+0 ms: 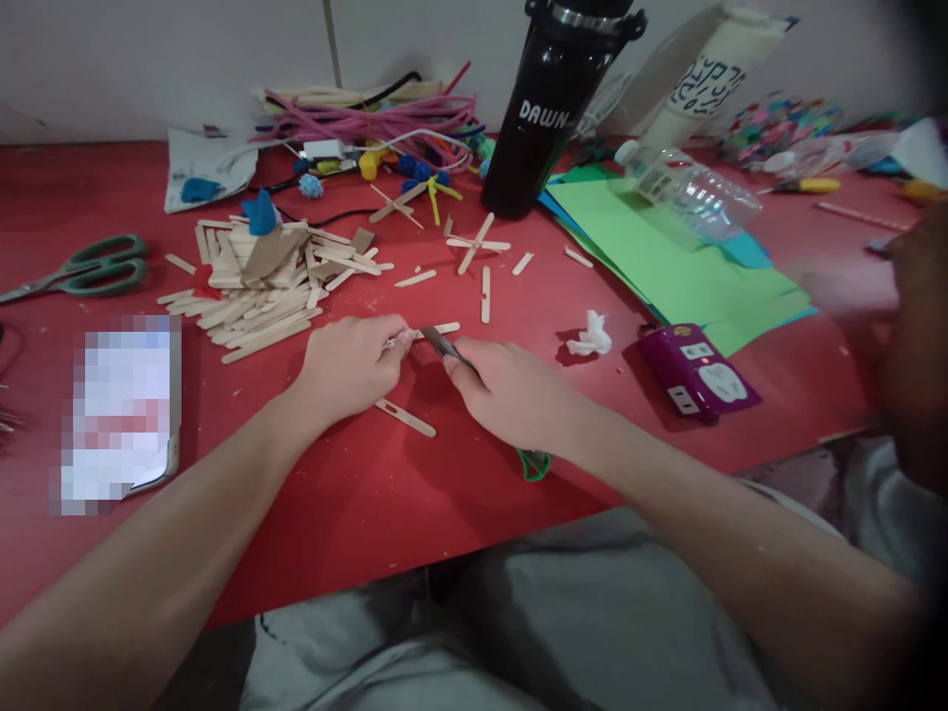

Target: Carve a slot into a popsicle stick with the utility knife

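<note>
My left hand (355, 363) is closed on a wooden craft stick (446, 327), whose far end sticks out to the right. In my right hand (511, 390) is a box cutter (439, 342) with a green handle, its blade resting at the stick close to my left fingertips. Below my left hand lies another craft stick (407, 419) with a slot cut in it. Beyond my hands, a notched stick (485, 294) lies flat near a crossed pair of sticks (478, 244). A heap of craft sticks (259, 286) spreads behind my left hand.
Scissors (104, 269) and a phone (122, 415) lie at the left. A black bottle (544, 118) stands at the back, beside green paper sheets (667, 257) and a clear plastic bottle (696, 193). A purple box (696, 370) sits right. Another person's arm (918, 346) is at the right edge.
</note>
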A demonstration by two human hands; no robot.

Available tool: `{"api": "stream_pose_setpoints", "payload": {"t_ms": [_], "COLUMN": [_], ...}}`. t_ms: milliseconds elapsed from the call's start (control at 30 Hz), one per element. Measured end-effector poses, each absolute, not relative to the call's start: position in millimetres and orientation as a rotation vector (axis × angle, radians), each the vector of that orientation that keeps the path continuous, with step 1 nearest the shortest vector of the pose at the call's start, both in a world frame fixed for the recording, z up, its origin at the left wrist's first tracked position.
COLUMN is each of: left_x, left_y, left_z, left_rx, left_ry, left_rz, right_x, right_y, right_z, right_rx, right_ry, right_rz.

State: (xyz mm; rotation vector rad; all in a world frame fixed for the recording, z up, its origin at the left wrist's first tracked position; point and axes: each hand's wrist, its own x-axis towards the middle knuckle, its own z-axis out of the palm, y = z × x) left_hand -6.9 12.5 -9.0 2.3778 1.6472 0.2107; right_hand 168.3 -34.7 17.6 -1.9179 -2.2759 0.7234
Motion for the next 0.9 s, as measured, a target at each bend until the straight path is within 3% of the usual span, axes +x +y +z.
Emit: {"api": "stream_pose_setpoints", "payload": {"t_ms": [900], "left_x": [-5.0], "left_y": [12.2], "left_z": [-7.5], "left_rx": [2.362], "left_ry": [1.668], "left_rz": [0.154], "right_x": [165.2], "right_y": [-34.1], "right_z": [16.4], "right_rx": [-1.934], "right_ry": [-2.313], "right_rz": [0.693]}}
